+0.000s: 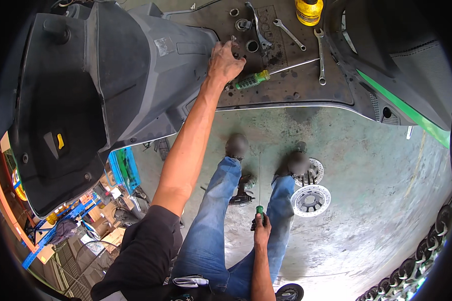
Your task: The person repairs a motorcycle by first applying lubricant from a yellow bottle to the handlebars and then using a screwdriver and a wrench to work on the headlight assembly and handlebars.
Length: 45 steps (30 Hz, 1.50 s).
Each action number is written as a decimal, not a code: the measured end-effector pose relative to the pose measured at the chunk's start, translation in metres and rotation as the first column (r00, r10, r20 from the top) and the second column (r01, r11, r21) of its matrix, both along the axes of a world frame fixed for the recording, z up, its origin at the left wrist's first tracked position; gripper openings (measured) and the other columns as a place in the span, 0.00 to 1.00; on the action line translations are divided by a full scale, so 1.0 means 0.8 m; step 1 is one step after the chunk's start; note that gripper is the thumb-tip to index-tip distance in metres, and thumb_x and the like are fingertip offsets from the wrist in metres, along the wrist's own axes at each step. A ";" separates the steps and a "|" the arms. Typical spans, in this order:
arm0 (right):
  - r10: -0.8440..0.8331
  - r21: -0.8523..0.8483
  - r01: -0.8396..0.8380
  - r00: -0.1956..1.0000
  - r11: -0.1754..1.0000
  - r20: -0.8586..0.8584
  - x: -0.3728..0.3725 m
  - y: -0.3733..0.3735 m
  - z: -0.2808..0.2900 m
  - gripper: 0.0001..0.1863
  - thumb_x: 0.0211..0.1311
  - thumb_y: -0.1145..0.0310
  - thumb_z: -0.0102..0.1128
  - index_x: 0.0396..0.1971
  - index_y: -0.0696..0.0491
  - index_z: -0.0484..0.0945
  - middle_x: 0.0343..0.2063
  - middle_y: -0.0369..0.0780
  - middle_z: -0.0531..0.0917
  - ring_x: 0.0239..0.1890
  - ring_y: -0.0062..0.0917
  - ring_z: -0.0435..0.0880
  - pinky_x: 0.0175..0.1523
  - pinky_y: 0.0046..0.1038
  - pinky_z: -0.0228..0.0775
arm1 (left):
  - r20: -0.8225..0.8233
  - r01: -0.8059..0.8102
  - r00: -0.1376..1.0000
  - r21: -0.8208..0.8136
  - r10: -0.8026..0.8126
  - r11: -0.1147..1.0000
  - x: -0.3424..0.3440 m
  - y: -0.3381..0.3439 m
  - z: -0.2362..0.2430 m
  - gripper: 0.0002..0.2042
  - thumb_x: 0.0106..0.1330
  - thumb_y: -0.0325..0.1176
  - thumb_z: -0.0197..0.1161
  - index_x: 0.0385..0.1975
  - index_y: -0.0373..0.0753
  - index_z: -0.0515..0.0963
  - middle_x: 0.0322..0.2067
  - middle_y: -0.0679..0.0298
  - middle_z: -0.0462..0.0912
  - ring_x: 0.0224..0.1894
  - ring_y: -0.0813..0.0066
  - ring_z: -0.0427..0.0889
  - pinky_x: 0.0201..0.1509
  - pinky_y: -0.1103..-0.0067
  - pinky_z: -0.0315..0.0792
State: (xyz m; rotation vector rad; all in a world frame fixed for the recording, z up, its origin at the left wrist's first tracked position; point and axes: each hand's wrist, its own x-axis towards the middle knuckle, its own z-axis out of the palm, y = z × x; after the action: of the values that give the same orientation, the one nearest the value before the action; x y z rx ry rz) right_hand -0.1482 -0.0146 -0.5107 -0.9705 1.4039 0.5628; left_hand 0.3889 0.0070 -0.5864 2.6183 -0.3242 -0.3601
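My left hand (226, 62) reaches over the dark floorboard (306, 90) of a scooter. Its fingers curl down around something small; what they hold is mostly hidden. Beside it lie a dark metal ring (252, 46) and a screwdriver with a green and yellow handle (253, 80), its shaft pointing right. Lower down, in front of my legs, my right hand (261, 232) is closed on the green handle of another screwdriver (259, 209). That tool's long thin shaft points away from me over the floor.
On the floorboard also lie a combination wrench (321, 57), a shorter wrench (290, 35), a metal lever (258, 27) and a yellow bottle (309, 12). Two brake discs (311, 200) rest on the floor by my right foot. A power tool (242, 199) lies between my legs; shelving (60, 231) stands left.
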 end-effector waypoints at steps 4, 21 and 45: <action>0.038 -0.013 -0.038 0.999 0.999 -0.009 0.004 -0.003 0.003 0.24 0.71 0.53 0.60 0.50 0.60 0.79 0.26 0.33 0.78 0.24 0.15 0.72 0.28 0.22 0.65 | 0.254 -0.005 0.967 -0.075 0.024 0.997 0.000 -0.020 0.005 0.24 0.57 0.37 0.70 0.53 0.38 0.76 0.55 0.49 0.75 0.61 0.47 0.72 0.65 0.61 0.68; -0.007 0.022 0.008 1.000 1.000 -0.028 -0.010 -0.004 -0.009 0.28 0.70 0.51 0.61 0.55 0.62 0.76 0.26 0.37 0.80 0.24 0.18 0.76 0.30 0.24 0.71 | 0.413 -0.118 0.902 -0.049 0.128 0.992 -0.018 -0.013 -0.018 0.19 0.55 0.32 0.72 0.48 0.40 0.80 0.44 0.54 0.76 0.52 0.53 0.74 0.62 0.64 0.66; -0.090 -0.025 0.091 0.995 0.996 0.041 0.006 -0.031 0.013 0.25 0.68 0.57 0.64 0.54 0.63 0.77 0.29 0.37 0.80 0.27 0.18 0.76 0.31 0.25 0.70 | 0.539 -0.103 0.841 0.074 0.047 0.992 0.051 -0.109 0.011 0.11 0.62 0.42 0.69 0.36 0.43 0.87 0.39 0.57 0.87 0.46 0.56 0.82 0.54 0.65 0.73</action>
State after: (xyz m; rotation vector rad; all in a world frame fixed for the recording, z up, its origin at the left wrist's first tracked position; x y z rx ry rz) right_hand -0.1435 -0.0397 -0.5007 -0.9298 1.4158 0.4562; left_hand 0.4300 -0.0805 -0.5772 2.7804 -0.3889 0.4141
